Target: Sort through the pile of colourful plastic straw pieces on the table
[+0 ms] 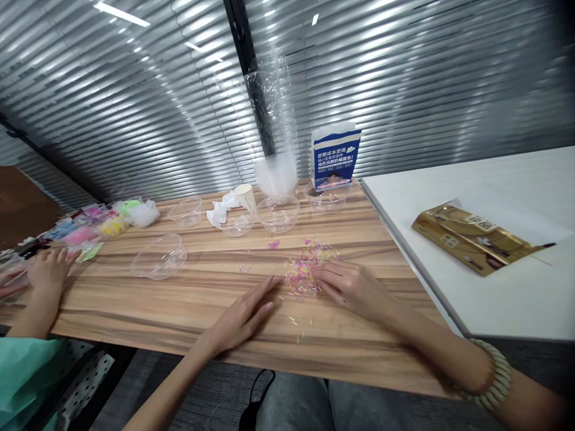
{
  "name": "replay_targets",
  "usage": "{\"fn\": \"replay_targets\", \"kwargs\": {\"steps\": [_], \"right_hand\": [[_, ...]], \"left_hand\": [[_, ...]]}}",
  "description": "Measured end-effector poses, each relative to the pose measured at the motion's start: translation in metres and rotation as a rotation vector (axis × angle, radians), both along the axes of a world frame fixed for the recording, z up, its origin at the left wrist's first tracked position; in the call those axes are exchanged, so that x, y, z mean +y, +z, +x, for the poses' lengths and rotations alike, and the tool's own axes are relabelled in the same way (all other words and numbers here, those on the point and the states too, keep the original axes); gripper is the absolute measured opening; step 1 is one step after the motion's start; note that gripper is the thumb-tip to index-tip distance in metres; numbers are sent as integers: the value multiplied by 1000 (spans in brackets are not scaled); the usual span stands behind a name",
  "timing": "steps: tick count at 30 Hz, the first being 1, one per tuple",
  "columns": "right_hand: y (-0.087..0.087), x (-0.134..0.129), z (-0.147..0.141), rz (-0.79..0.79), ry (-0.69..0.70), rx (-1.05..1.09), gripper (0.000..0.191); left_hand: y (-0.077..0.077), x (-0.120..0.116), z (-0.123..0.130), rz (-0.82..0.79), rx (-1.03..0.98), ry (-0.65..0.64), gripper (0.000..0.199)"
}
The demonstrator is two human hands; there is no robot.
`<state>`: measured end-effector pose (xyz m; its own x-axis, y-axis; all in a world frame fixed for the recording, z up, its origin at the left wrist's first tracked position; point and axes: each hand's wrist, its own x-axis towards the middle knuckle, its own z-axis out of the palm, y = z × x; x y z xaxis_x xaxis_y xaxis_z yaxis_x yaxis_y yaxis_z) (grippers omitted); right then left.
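Small pink, yellow and white strips lie in a loose pile (305, 269) on the wooden table. My right hand (354, 288) rests at the pile's right side, fingers bent and held together with the tips among the strips. Whatever is between those fingertips is hidden. At the left edge of the pile, my left hand (242, 314) lies on the table, fingers stretched out and thumb apart, holding nothing. A few pale strips (299, 329) are scattered nearer the front edge, and a small pink clump (273, 244) sits behind the pile.
Clear plastic bowls (159, 258) stand left and behind, near a paper cup (245, 196), crumpled tissue (218, 214) and a blue-white bag (336, 157). A gold packet (478, 236) lies on the white table. Another person's hand (48, 272) is beside colourful bags (81, 234) at left.
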<state>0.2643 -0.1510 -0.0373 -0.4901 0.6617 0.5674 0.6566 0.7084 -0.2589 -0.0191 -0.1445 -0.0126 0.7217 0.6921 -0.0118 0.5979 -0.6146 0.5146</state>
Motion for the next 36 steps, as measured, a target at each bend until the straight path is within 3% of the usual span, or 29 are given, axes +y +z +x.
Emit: {"fn": "replay_targets", "kwargs": {"steps": [12, 18, 24, 30, 36], "right_hand": [[6, -1, -1, -37, 4, -3, 21], [6, -8, -13, -87, 209, -70, 31], [2, -12, -18, -222, 272, -145, 48], [5, -13, -18, -271, 327, -131, 47], [11, -14, -17, -296, 333, -136, 43]], "left_hand": [[1, -8, 5, 36, 31, -3, 54], [-5, -7, 0, 71, 35, 68, 54], [-1, -11, 5, 57, 89, -31, 51], [1, -19, 1, 82, 68, -63, 51], [5, -27, 6, 240, 138, -133, 50]]}}
